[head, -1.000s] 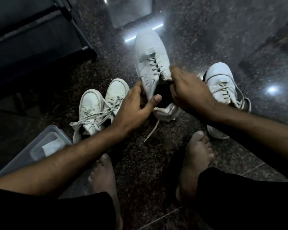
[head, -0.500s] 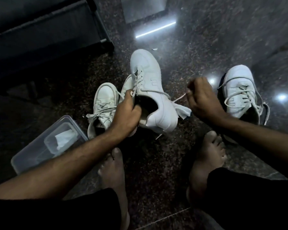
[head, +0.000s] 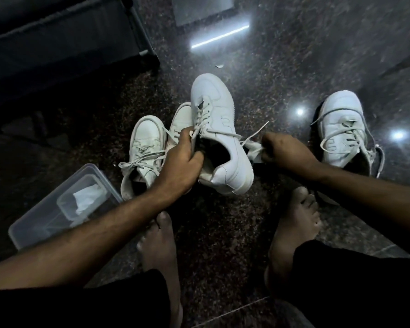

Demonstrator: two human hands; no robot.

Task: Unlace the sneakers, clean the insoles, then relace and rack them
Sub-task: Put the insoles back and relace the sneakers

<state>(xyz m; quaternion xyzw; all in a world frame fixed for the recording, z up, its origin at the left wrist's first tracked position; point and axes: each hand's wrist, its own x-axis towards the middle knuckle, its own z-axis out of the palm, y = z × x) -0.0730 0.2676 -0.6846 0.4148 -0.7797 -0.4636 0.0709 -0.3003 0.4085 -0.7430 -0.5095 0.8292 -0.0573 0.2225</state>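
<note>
A white sneaker sits at the centre of the frame, toe pointing to the top, its heel end tipped toward the viewer so the dark opening shows. The left hand grips it at the collar, fingers curled over the edge near the top eyelets. The right hand, just right of the sneaker, has its fingers closed round a white piece beside the shoe; whether that is cloth or part of the shoe cannot be told. A loose lace end runs from the eyelets toward that hand.

Four white sneakers show in all. Two more stand side by side on the floor at centre left, partly behind the left hand and the held shoe, their laces loose and trailing. The fourth stands at the right of the frame, well apart from the pair, laces slack, its heel partly hidden by the right forearm.

A clear plastic box lies on the floor at lower left, with a crumpled white cloth inside; the left forearm crosses its near corner. Two bare feet, one at lower centre and one at lower right, rest on the dark speckled stone floor. A dark piece of furniture fills the upper left. A small pale scrap lies on the floor above the held sneaker.
</note>
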